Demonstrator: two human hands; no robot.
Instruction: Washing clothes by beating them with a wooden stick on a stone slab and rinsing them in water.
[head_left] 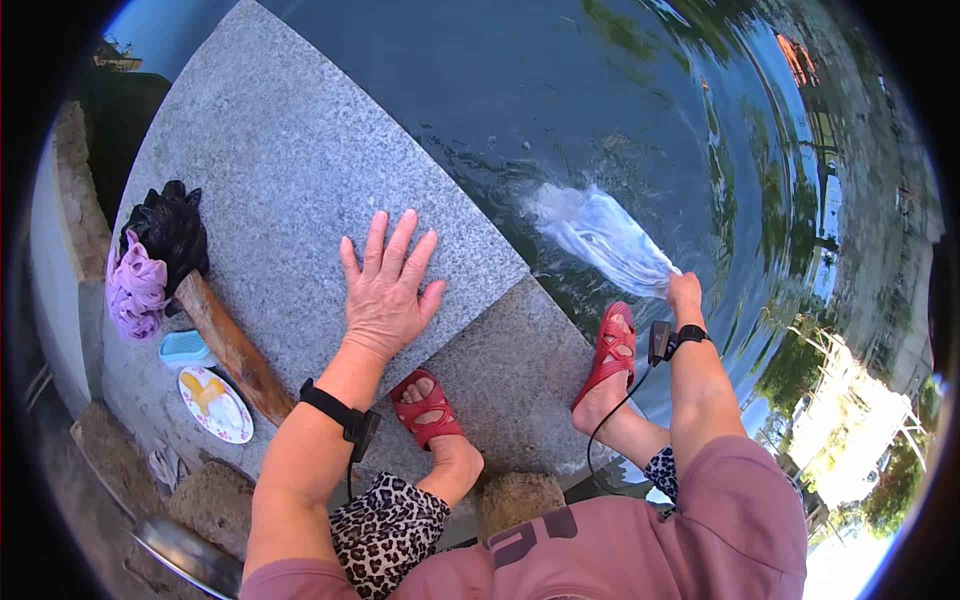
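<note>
With its fingers spread, my left hand (pixel 385 285) is over the grey stone slab (pixel 280 150); whether the palm presses on it I cannot tell. Out at the right, my right hand (pixel 685 291) grips one end of a pale, whitish-blue wet cloth (pixel 605 235). The cloth trails away to the upper left, its far end in the water (pixel 460 80). Small ripples and splashes surround that far end. A black band with a small box and cable is strapped to each of my forearms.
Left on the slab are a black cloth bundle (pixel 165 235), a lilac cloth (pixel 135 285), a wooden club (pixel 232 345), a light-blue brush (pixel 185 349) and a floral dish (pixel 215 405) holding yellowish pieces. A metal basin (pixel 185 550) sits lower left. My red sandals (pixel 428 410) stand near the stone edge.
</note>
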